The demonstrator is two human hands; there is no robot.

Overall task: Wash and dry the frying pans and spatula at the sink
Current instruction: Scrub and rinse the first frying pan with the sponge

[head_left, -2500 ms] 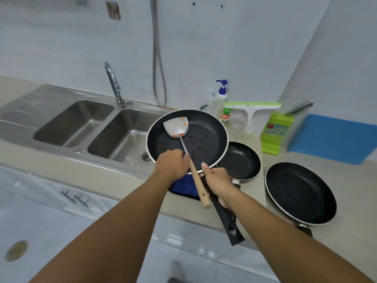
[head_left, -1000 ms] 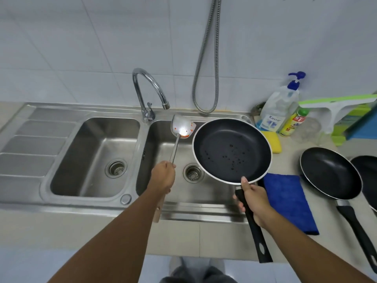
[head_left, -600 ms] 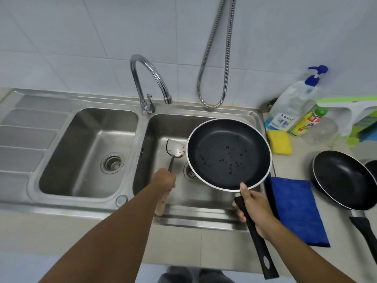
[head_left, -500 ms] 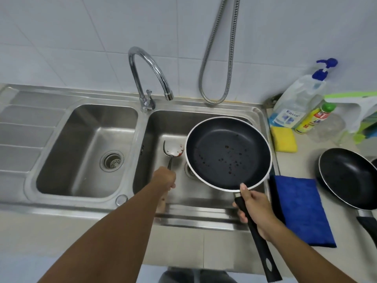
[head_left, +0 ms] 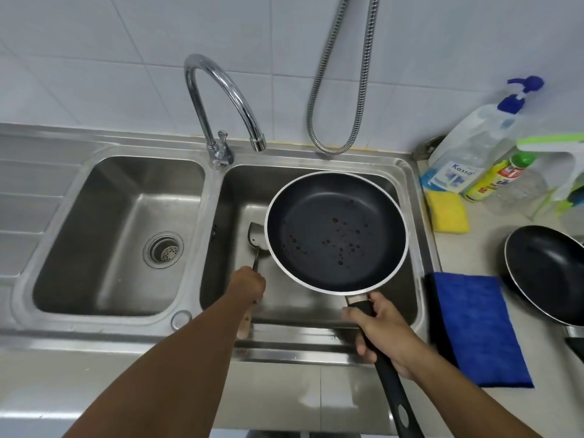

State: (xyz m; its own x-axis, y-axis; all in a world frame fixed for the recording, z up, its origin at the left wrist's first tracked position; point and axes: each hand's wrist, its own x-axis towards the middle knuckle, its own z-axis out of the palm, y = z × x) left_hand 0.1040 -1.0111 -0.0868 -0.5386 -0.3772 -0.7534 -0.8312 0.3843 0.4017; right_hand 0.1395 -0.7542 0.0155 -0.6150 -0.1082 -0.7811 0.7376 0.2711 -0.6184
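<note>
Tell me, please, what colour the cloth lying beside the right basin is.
Bright blue; the flat rectangular cloth shows plainly in the head view, the only one.

Spatula [head_left: 256,237]: blade mostly behind the rim of the held pan [head_left: 336,232]; only its left edge shows. Its shaft goes into the left hand [head_left: 248,287], whose fingers face away, out of sight. A stub of wooden handle shows beside the forearm. The pan covers much of the right basin [head_left: 240,191] floor, and its handle runs off the bottom edge. Right hand [head_left: 382,330]: fingertips slightly smeared. Second pan [head_left: 546,273] is cut by the right edge, handle nearly all lost. Squeegee [head_left: 550,147] likewise cropped. Hose [head_left: 335,90] leaves the top edge. Yellow bottle [head_left: 493,181]: label unreadable.
</note>
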